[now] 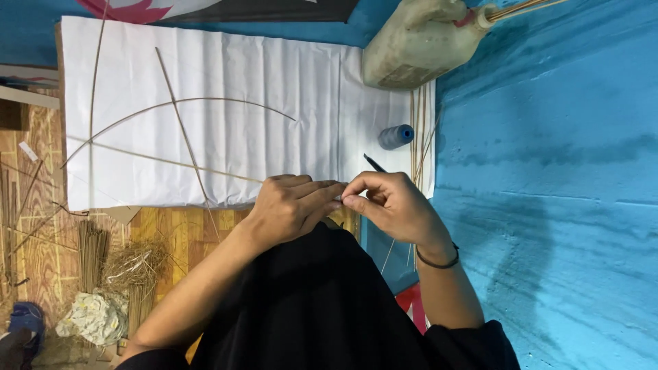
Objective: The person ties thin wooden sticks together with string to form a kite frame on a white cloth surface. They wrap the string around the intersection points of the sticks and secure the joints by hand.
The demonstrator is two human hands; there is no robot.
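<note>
My left hand (291, 205) and my right hand (391, 202) meet fingertip to fingertip at the near edge of a large white pleated paper sheet (274, 82). Both pinch something small where the fingers touch; what it is cannot be made out. A thin dark stick or pen (375, 163) pokes out just above my right hand. On the sheet lie thin bamboo sticks (181, 123), one bent into an arc (199, 101), others crossing it. A blue thread spool (397, 136) stands on the sheet's right part, beyond my right hand.
A dirty plastic jug (418, 41) sits at the top right of the sheet, beside a bundle of thin sticks (419, 130). Left, on the wooden floor (178, 229), lie stick bundles (91, 250), straw shavings (137, 264) and a crumpled cloth (96, 318). Blue floor (548, 171) spreads to the right.
</note>
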